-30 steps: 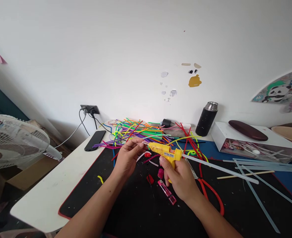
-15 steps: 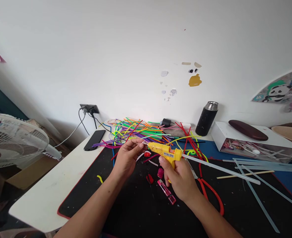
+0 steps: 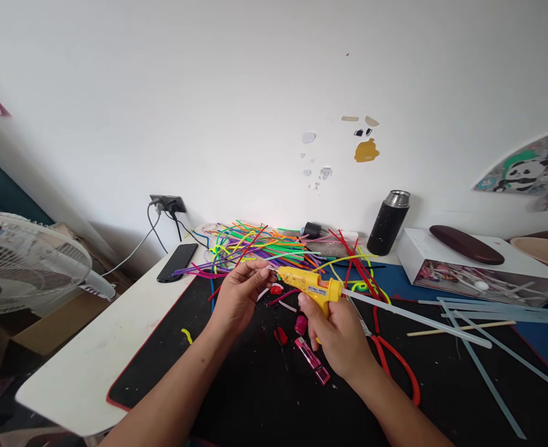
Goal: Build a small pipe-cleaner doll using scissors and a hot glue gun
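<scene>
My right hand (image 3: pixel 342 335) is wrapped round the handle of a yellow hot glue gun (image 3: pixel 299 280). A long translucent glue stick (image 3: pixel 414 316) juts from its back end toward the right. The gun's nozzle points left, at the fingertips of my left hand (image 3: pixel 241 292). Those fingers are pinched together on something small that I cannot make out. Below the hands, on the black mat (image 3: pixel 162 366), lie a pink lighter (image 3: pixel 312 361), a magenta piece (image 3: pixel 301 324) and a small red piece (image 3: pixel 281 336).
Behind my hands is a heap of coloured pipe cleaners (image 3: pixel 250 245). Red-handled pliers (image 3: pixel 399 366) and loose glue sticks (image 3: pixel 483 372) lie to the right. A black flask (image 3: pixel 388 223) and a white box (image 3: pixel 465 264) stand at the back right. A phone (image 3: pixel 177 263) lies left, near a fan (image 3: pixel 31 267).
Almost nothing differs. Both hands hold the same position, with the glue gun's nozzle at the left fingertips.
</scene>
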Demonstrator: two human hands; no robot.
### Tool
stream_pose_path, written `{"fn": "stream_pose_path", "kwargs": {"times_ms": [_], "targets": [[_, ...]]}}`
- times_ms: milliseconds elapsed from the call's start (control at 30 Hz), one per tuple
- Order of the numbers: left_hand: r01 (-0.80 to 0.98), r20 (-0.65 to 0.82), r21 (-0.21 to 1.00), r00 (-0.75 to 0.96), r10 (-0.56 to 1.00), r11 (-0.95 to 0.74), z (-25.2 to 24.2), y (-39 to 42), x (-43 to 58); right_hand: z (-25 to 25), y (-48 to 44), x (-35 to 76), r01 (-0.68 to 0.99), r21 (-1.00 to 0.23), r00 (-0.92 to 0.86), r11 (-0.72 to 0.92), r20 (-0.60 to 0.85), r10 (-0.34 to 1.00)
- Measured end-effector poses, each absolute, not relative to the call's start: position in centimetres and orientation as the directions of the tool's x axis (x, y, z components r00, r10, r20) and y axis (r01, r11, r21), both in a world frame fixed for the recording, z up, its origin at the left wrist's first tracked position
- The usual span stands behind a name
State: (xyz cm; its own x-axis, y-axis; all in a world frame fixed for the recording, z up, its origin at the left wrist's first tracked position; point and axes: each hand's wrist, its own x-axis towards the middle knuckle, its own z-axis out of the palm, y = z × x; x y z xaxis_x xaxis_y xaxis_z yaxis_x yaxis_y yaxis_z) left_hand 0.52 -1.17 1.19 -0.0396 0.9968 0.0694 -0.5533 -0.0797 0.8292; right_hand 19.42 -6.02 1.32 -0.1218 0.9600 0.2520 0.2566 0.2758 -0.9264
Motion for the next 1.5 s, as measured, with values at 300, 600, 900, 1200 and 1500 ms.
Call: {"fn": "stream_pose_path", "kwargs": {"times_ms": [300, 600, 900, 1200, 1500], "targets": [[-0.554, 0.066, 0.828, -0.054, 0.996, -0.085, 1.24, -1.28, 0.47, 1.45, -6.07, 19.44, 0.229, -0.937, -0.116, 0.263, 0.242, 0.963], [-0.564, 0.062, 0.822, -0.054, 0.997, -0.082, 1.11, -1.24, 0.42, 1.56, -6.14, 19.36, 0.232, -0.935, -0.113, 0.268, 0.247, 0.962], [-0.562, 0.058, 0.824, -0.053, 0.997, -0.078, 1.36, -1.29, 0.43, 1.58, -6.13, 19.44, 0.264, -0.929, -0.104, 0.260, 0.241, 0.965], [-0.557, 0.044, 0.828, -0.051, 0.998, -0.065, 1.20, -1.16, 0.35, 1.68, -6.06, 19.70, 0.346, -0.892, -0.127, 0.290, 0.262, 0.957], [-0.557, 0.051, 0.829, -0.027, 0.998, -0.057, 1.16, -1.18, 0.39, 1.44, -6.02, 19.68, 0.358, -0.886, -0.131, 0.294, 0.264, 0.956]]}}
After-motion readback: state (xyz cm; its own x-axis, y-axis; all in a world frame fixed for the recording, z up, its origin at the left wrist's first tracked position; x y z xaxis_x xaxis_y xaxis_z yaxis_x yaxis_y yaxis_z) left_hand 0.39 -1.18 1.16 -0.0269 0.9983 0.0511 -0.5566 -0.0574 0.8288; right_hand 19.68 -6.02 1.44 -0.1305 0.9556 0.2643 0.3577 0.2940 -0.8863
